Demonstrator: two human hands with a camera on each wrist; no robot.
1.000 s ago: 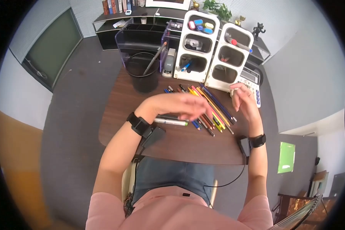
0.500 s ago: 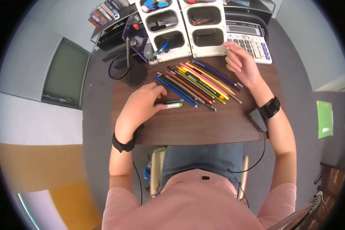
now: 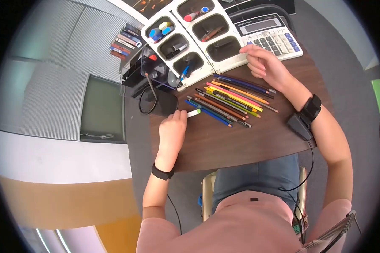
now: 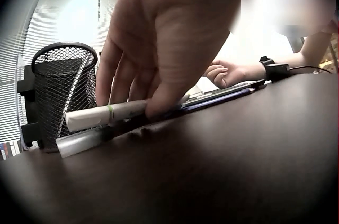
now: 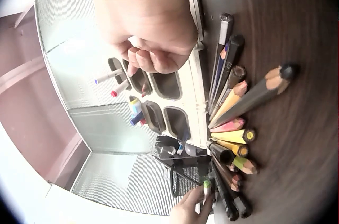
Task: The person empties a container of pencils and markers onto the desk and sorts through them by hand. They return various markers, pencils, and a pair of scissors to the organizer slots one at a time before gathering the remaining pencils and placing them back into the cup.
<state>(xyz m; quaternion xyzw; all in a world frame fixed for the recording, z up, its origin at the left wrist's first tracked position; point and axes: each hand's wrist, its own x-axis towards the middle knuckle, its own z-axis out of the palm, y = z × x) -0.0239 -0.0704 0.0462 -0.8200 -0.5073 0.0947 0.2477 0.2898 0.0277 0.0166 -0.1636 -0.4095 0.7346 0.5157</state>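
Observation:
My left hand [image 3: 172,130] is low over the desk, left of the colored pencils [image 3: 234,99], pinching a white marker [image 3: 194,113] with a green end. The left wrist view shows the marker [image 4: 87,118] between thumb and fingers. A pen with a clear cap [image 4: 82,142] lies just under it on the desk. My right hand [image 3: 268,69] hovers with loosely curled fingers near the calculator [image 3: 268,33], holding nothing. Beneath and left of it, the pencils lie roughly side by side in a slanted row.
A white organizer [image 3: 197,45] with several compartments stands at the back, holding markers and pens. Left of it is a black mesh pen cup [image 3: 166,103] with a pencil in it. The desk's front edge [image 3: 240,162] runs close before the lap.
My left hand moved left from above the pencils, down to the white marker, and took hold of it. The right hand stays near the calculator. The head view has turned.

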